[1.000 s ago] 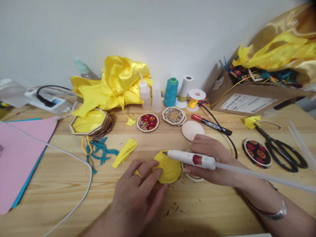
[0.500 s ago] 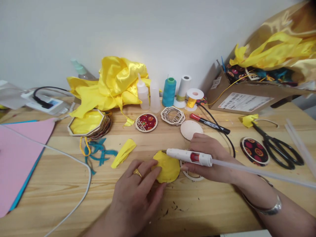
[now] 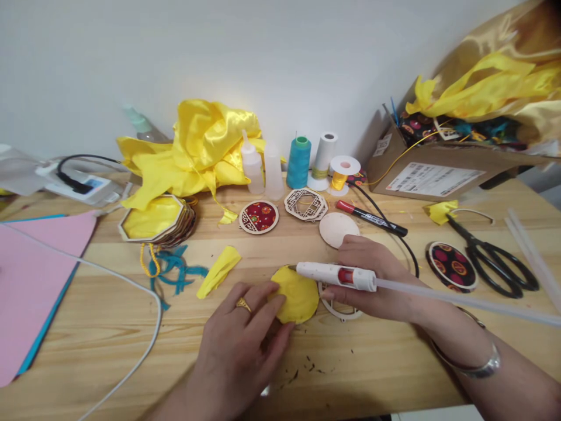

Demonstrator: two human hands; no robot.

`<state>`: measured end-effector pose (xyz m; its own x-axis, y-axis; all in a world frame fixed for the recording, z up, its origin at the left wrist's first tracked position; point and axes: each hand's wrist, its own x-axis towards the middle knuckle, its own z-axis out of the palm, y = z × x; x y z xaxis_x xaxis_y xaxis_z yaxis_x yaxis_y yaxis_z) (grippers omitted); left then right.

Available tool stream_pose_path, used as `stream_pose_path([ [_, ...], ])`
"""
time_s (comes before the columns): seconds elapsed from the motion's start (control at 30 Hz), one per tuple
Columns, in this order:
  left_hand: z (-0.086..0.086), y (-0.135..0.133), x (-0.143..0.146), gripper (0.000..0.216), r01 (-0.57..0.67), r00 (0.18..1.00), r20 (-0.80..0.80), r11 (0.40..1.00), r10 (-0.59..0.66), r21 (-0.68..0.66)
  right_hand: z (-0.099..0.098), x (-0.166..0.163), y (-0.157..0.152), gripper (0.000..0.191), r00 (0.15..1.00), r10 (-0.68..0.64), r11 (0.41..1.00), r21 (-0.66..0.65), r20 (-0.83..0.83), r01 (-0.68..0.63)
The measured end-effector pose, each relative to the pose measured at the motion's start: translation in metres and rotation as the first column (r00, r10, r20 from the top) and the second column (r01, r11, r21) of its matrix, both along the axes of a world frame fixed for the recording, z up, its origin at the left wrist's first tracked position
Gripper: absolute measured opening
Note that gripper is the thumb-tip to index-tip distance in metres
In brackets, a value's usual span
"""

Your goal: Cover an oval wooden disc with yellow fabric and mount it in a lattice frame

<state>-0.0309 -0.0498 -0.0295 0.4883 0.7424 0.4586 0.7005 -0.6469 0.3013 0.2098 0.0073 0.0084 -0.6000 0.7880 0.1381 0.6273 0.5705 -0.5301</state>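
My left hand (image 3: 245,336), with a gold ring on one finger, holds a round yellow fabric-covered disc (image 3: 298,299) against the table by its left side, fingertips on top and thumb at the lower edge. In my right hand (image 3: 380,278) is a white glue gun (image 3: 319,272), its tip at the disc's upper edge. A long translucent glue stick (image 3: 460,302) sticks out of its back over my wrist. Partly hidden under the glue gun and right hand lies a wooden lattice ring (image 3: 343,316). Just behind that hand is a plain pale disc (image 3: 336,230).
Behind stand a pile of yellow satin (image 3: 210,146), squeeze bottles (image 3: 253,169) and a teal thread cone (image 3: 299,164). Black scissors (image 3: 495,257) and a cardboard box (image 3: 394,158) are at right. A white cable (image 3: 151,289) crosses the left side near pink sheets (image 3: 39,280).
The view has shifted very slightly. Both hands, the glue gun and the yellow disc keep nearly the same places.
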Motion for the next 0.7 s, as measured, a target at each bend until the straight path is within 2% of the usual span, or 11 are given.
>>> stream_pose_path([
  [0.7,0.0014,0.0001,-0.0003,0.026,-0.007,0.999,-0.042,1.000,0.006,-0.010,-0.0012,0.0057,0.0015,0.039,1.000,0.025,0.999,0.039,0.007,-0.026],
])
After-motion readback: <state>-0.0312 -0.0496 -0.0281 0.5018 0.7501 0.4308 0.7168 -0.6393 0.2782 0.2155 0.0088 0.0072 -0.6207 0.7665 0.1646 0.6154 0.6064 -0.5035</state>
